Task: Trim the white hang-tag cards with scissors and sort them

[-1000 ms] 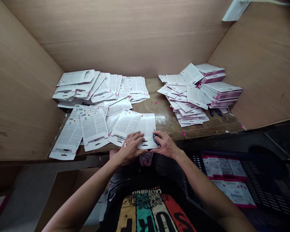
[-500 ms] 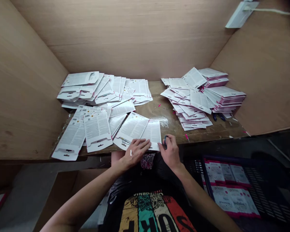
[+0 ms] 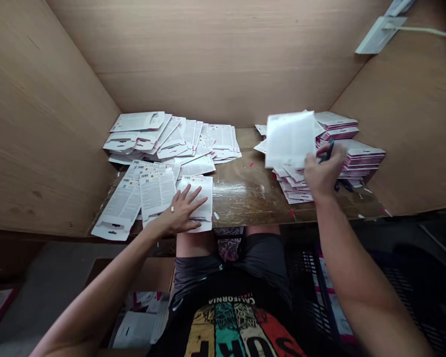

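Observation:
My left hand (image 3: 182,214) lies with fingers spread on a white printed card packet (image 3: 205,191) at the table's front edge. A bit of white is stuck to the back of this hand. My right hand (image 3: 325,171) holds up another white packet (image 3: 290,140) by its lower right corner, above the right-hand pile. In the same hand is a small dark tool (image 3: 327,150), perhaps cutters; its shape is mostly hidden. Beneath the raised packet, the loose pile (image 3: 293,191) is partly covered.
Many packets (image 3: 158,193) lie fanned out at the left. Neater pink-edged stacks (image 3: 362,158) stand at the right, with a blue-handled tool (image 3: 344,185) below. Wooden panels (image 3: 215,59) enclose the table (image 3: 241,196). A dark basket (image 3: 308,277) and a cardboard box (image 3: 154,275) stand below.
My right hand has moved up and right from the table edge, lifting a packet over the right pile. My left hand has shifted left onto another packet, its fingers spreading.

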### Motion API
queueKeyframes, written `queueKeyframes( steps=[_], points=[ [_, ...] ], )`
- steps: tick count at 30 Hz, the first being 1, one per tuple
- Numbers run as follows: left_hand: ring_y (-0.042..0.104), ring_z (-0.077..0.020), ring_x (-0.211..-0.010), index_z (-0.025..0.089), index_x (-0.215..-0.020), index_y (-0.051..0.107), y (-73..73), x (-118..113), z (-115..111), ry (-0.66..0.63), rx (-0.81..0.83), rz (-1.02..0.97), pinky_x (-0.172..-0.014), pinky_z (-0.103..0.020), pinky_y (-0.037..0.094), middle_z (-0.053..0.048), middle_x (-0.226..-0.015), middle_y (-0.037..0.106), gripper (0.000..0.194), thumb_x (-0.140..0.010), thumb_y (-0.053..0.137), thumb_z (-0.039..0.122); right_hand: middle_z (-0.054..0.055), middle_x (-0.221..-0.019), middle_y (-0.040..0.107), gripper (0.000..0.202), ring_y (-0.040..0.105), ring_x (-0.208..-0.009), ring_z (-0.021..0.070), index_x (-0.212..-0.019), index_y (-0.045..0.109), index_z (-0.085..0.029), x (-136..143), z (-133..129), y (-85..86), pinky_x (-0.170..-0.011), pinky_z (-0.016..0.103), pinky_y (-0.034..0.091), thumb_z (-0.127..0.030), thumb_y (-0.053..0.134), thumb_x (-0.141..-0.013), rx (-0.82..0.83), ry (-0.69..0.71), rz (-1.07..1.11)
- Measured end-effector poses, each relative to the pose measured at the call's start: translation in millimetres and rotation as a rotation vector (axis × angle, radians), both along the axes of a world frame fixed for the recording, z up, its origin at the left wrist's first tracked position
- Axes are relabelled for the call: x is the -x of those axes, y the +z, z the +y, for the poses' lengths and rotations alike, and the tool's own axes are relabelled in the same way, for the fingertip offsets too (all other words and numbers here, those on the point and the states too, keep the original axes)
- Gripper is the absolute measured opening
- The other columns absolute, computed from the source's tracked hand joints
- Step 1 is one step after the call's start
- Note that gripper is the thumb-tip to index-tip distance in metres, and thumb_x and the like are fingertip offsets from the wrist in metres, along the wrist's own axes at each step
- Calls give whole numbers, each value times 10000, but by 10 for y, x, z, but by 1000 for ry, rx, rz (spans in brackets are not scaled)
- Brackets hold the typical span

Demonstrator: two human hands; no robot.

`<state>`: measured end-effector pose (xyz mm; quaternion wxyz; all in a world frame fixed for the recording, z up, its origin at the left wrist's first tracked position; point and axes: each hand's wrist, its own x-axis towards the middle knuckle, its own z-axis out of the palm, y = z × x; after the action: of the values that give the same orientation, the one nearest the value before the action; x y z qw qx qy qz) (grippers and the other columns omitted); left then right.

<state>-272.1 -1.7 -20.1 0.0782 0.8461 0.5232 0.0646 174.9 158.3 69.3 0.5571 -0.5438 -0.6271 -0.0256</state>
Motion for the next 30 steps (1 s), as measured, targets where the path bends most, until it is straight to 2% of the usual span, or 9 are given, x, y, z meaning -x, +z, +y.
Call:
queueKeyframes(
  steps=[2, 4, 9, 11, 14, 18, 22, 25, 30],
  points=[
    [180, -561, -1640, 332, -1650, 481, 24, 58, 110, -23, 77, 74, -1236, -800, 249, -145, -1794, 305, 969, -788, 891, 502, 189, -1184, 577, 136, 602, -1215, 307, -922, 507, -221, 68, 82, 154, -1081, 559, 497, -262, 631, -959, -93, -111, -61],
    [260, -548, -1616, 338, -1630, 509, 16, -31, 180, -38, 79, 75, -1230, -763, 284, -147, -1753, 393, 915, -808, 862, 528, 162, -1147, 601, 121, 617, -1227, 334, -939, 536, -226, 339, -199, 54, -1077, 589, 519, -300, 606, -1004, -127, 3, -76],
    [345, -571, -1557, 322, -1585, 554, -51, -532, 194, -30, 22, 34, -1184, -762, 333, -154, -1700, 472, 814, -862, 788, 615, 155, -1265, 648, 47, 729, -1064, 305, -1029, 625, -270, 1112, -1504, -990, -978, 505, 636, -230, 601, -1024, 107, 716, -161],
    [349, -592, -1541, 311, -1577, 557, -73, -709, 179, -36, 27, 41, -1168, -786, 331, -159, -1697, 471, 802, -864, 789, 597, 169, -1278, 665, 77, 705, -1158, 333, -1068, 655, -254, 1214, -1788, -1343, -1006, 528, 628, -219, 605, -1021, 181, 806, -244],
    [354, -585, -1541, 288, -1541, 578, -89, -891, 201, -37, -32, 29, -1197, -804, 284, -169, -1647, 521, 751, -850, 820, 449, 186, -1288, 675, 137, 666, -1236, 351, -1130, 676, -230, 1174, -1866, -1585, -1041, 559, 604, -221, 588, -1026, 238, 793, -303],
    [495, -466, -1477, 205, -1465, 619, -75, -1024, 338, -185, -73, 30, -1217, -657, 397, -189, -1529, 610, 555, -916, 698, 192, 180, -1260, 680, 134, 671, -1208, 326, -1113, 676, -224, 1074, -1756, -1627, -1016, 525, 617, -202, 578, -1023, 192, 779, -332],
    [641, -364, -1267, 161, -1342, 679, -31, -1089, 465, -332, -51, 91, -971, -486, 587, -205, -1433, 648, 383, -1016, 487, 102, 173, -1234, 700, 114, 699, -1167, 317, -1087, 690, -225, 1035, -1700, -1583, -1001, 511, 631, -228, 593, -1027, 193, 789, -262],
    [661, -340, -1165, 189, -1282, 702, -46, -1096, 430, -325, -48, 113, -826, -445, 604, -182, -1349, 679, 329, -1060, 463, 150, 150, -1203, 743, 160, 752, -1121, 305, -1104, 713, -234, 965, -1676, -1507, -1002, 499, 639, -299, 571, -1068, 312, 794, 23],
    [613, -314, -1148, 284, -1335, 696, -199, -1089, 192, -220, -50, -60, -871, -439, 586, -123, -1421, 661, 289, -1078, 562, 293, 117, -1172, 815, 288, 809, -887, 269, -1142, 708, -242, 807, -1629, -1397, -878, 462, 690, -504, 614, -1069, 620, 655, 590]
  ],
)
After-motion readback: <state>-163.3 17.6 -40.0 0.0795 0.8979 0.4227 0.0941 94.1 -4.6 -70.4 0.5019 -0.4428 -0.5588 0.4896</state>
